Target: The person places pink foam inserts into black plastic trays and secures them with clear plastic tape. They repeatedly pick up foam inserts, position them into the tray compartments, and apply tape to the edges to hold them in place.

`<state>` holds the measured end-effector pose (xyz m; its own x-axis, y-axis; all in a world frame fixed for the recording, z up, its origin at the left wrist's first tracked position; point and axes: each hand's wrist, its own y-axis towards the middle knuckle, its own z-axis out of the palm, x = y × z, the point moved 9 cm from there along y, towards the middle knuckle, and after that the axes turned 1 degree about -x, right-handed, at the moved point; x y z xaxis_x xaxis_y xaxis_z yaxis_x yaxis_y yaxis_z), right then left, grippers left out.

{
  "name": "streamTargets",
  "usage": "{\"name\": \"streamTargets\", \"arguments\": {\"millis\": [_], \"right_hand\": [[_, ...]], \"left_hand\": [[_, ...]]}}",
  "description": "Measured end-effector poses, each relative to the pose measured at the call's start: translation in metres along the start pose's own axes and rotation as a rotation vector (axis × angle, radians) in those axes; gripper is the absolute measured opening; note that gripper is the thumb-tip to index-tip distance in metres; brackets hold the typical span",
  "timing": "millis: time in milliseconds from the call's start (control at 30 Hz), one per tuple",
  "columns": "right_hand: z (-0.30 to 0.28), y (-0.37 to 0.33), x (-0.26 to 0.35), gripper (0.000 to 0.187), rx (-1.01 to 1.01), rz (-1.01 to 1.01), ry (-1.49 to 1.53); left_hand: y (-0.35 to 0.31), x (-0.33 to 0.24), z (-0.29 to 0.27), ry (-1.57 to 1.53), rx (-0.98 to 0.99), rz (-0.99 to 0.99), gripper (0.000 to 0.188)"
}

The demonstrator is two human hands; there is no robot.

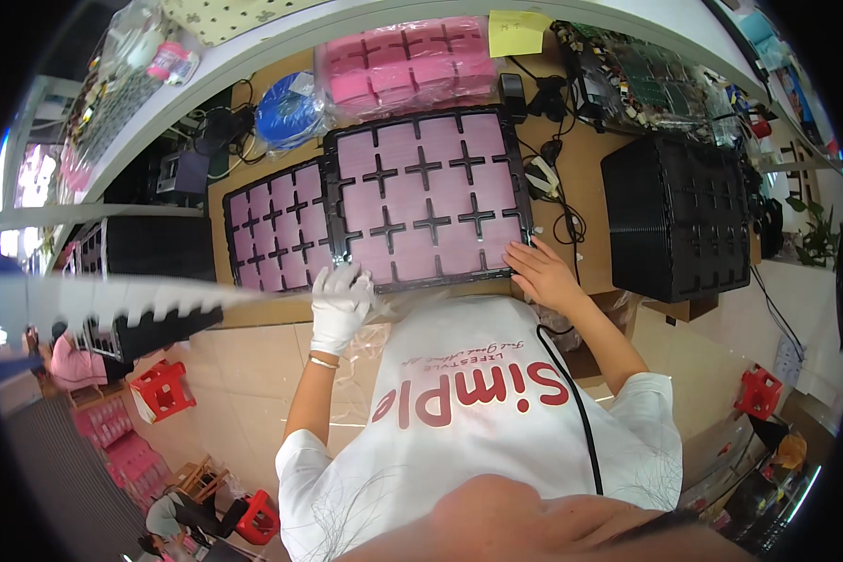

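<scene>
black tray of pink pieces — gloved left hand, bare right hand flat, grips spread.

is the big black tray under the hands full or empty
Full: every compartment of the black tray shows a pink sheet. The gloved left hand and bare right hand rest at its near edge.

An electronics assembly workshop: stacked black component trays, circuit boards, cables on workbench.

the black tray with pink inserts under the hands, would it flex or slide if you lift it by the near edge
The black cross-patterned plastic tray with pink inserts looks thin and wide, so it would probably sag if lifted by one edge. It seems light for its size. The white-gloved left hand and bare right hand rest at its near edge; on the smooth brown tabletop it would likely slide easily.
</scene>
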<state>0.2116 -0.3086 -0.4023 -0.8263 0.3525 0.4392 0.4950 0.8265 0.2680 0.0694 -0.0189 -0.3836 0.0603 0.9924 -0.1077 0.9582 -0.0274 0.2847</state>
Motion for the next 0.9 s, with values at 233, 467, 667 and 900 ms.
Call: {"name": "streamTargets", "arguments": {"millis": [233,467,667,900], "right_hand": [[0.036,-0.028,-0.068,0.054,-0.236,0.661,0.352],[0.042,-0.026,-0.068,0.064,-0.155,0.749,0.137],[-0.012,0.006,-0.039,0.054,-0.413,0.564,0.177],[-0.012,-0.004,-0.044,0.052,-0.526,0.643,0.284]], "left_hand": [[-0.066,0.078,0.069,-0.726,-0.103,-1.153,0.051],[-0.039,0.054,0.02,-0.897,-0.291,-1.208,0.047],[-0.091,0.2,-0.053,-0.848,-0.825,-1.163,0.046],[-0.248,0.38,-0.035,-0.9,-1.125,-1.26,0.047]]}}
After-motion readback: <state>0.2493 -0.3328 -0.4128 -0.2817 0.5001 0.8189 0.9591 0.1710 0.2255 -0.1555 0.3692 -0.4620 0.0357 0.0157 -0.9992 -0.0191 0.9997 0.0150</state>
